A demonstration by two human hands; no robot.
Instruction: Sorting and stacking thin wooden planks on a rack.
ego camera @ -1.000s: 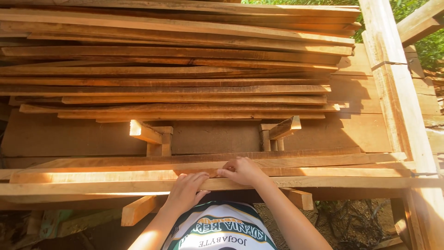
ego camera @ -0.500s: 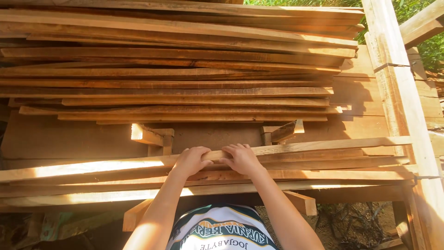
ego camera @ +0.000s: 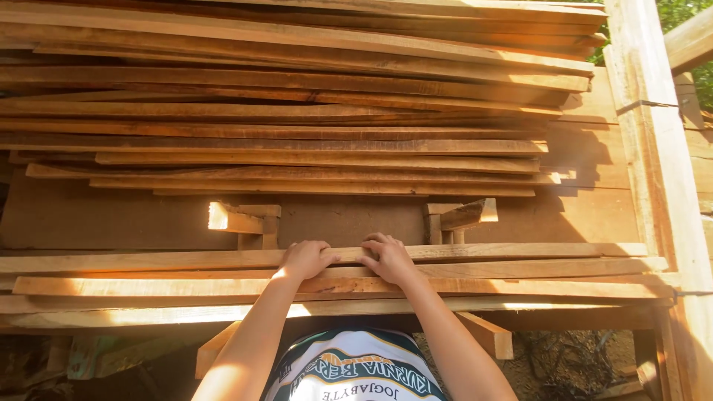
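Left hand [ego camera: 304, 258] and right hand [ego camera: 388, 258] grip the top plank [ego camera: 520, 252]; best pushed level, fingers clear of planks beneath.

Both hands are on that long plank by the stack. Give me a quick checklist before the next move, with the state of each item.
1. Left hand on the top plank: ok, fingers curled over its far edge.
2. Right hand on the same plank: ok, close beside the left.
3. Plank supported: ok, it lies flat on the lower planks.
4. Gap ahead to the tall stack: not ok, two small wooden brackets stand in it.
5. Right end clear of the upright post: cannot tell.
6. Left end of plank: cannot tell, out of frame.
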